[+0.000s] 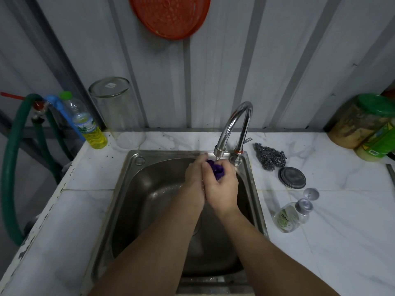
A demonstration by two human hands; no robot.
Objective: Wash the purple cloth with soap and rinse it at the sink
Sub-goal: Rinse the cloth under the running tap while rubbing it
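Note:
The purple cloth [216,169] is bunched into a small wad right under the spout of the chrome faucet [234,127]. My left hand [195,174] and my right hand [222,189] are pressed together around it, both closed on the cloth, over the back of the steel sink [136,201]. Only a small part of the cloth shows between the fingers. A clear soap pump bottle [291,214] with a grey pump lies on the counter to the right of the sink.
A steel scourer [270,155] and a round grey lid [292,177] lie right of the faucet. Jars with green lids [367,124] stand at the far right. A yellow liquid bottle [89,124], an upturned glass jar [119,112] and a green hose [12,159] are at the left.

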